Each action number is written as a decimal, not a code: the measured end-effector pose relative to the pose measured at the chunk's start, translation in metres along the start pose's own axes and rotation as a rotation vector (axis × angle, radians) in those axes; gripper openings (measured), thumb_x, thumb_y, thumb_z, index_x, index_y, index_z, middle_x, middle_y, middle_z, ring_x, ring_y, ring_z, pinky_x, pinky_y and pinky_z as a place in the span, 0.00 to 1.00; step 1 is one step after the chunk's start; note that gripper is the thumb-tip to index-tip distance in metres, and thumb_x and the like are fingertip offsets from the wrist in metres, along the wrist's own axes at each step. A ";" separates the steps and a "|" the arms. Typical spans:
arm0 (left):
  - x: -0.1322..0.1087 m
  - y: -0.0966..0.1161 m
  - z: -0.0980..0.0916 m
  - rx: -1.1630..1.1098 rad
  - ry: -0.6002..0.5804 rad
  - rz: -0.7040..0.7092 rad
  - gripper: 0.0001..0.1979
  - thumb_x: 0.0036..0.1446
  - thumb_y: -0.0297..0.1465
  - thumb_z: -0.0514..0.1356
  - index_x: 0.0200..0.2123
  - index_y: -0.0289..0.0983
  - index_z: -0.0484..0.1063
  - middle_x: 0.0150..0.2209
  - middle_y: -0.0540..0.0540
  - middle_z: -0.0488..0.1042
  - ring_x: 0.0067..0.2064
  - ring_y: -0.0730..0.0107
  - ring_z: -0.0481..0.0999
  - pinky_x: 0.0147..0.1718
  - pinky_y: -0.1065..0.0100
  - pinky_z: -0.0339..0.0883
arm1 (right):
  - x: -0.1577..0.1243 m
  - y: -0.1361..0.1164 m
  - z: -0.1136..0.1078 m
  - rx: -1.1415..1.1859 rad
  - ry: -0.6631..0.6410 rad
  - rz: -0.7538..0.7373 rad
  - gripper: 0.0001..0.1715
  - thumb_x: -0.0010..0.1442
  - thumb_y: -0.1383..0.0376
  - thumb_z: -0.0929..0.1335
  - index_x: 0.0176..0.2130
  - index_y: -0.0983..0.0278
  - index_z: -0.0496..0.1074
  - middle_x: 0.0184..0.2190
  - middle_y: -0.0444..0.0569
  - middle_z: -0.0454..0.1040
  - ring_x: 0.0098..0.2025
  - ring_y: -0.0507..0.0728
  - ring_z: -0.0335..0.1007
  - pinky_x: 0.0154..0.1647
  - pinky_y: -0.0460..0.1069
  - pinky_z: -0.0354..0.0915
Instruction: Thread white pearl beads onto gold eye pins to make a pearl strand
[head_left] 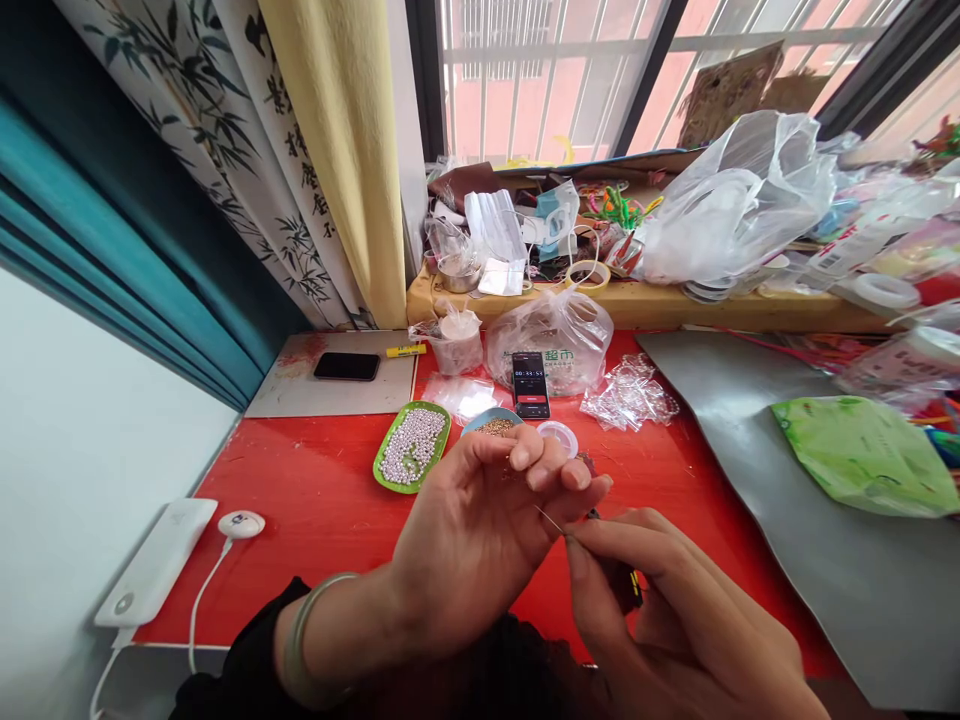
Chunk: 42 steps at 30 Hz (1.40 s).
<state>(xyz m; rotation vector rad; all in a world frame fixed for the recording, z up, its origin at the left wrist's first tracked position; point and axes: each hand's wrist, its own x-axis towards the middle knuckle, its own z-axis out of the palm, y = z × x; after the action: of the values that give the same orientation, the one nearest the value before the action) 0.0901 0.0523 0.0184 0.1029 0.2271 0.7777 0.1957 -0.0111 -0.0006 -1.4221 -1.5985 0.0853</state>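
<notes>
My left hand (480, 530) is raised palm up over the red table, its fingers curled in and the thumb tip against the index finger. Tiny specks show near these fingertips, too small to name. My right hand (660, 590) pinches a thin needle (550, 519) between thumb and index finger, its tip pointing at the left palm. Just beyond the hands, a blue dish (480, 421) of small gold beads (495, 426) is partly covered by my left fingers. Left of it stands a green tray (377, 465) of pearly lilac beads (411, 445).
Behind the dishes, a phone (531, 385) showing a timer leans on a tied plastic bag (555, 330). Clear packets (630, 392) lie to its right. A black phone (346, 366) rests on a board at left. A grey mat (780, 490) and green pouch (862, 455) occupy the right.
</notes>
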 end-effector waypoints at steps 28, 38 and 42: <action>0.134 0.023 -0.200 0.630 0.674 -0.116 0.15 0.60 0.32 0.57 0.49 0.34 0.66 0.48 0.42 0.70 0.44 0.62 0.74 0.40 0.56 0.71 | -0.035 0.082 0.013 0.049 0.027 0.352 0.06 0.56 0.68 0.66 0.26 0.63 0.70 0.18 0.40 0.66 0.19 0.49 0.61 0.20 0.43 0.61; 0.130 0.031 -0.199 0.794 0.601 -0.209 0.14 0.60 0.33 0.56 0.48 0.34 0.67 0.47 0.42 0.71 0.43 0.63 0.74 0.39 0.57 0.71 | -0.041 0.101 0.024 0.145 -0.039 0.463 0.08 0.57 0.65 0.65 0.27 0.64 0.70 0.19 0.41 0.65 0.20 0.50 0.61 0.21 0.43 0.61; 0.127 0.033 -0.195 0.817 0.562 -0.203 0.14 0.60 0.34 0.56 0.48 0.34 0.67 0.47 0.42 0.71 0.42 0.63 0.74 0.39 0.57 0.71 | -0.039 0.101 0.035 0.203 -0.076 0.502 0.11 0.58 0.64 0.65 0.26 0.65 0.69 0.19 0.41 0.64 0.20 0.50 0.60 0.20 0.44 0.61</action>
<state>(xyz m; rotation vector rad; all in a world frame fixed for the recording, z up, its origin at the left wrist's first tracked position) 0.1086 0.1670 -0.1858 0.6247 1.0688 0.4558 0.2408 0.0079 -0.1034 -1.6400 -1.2183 0.5837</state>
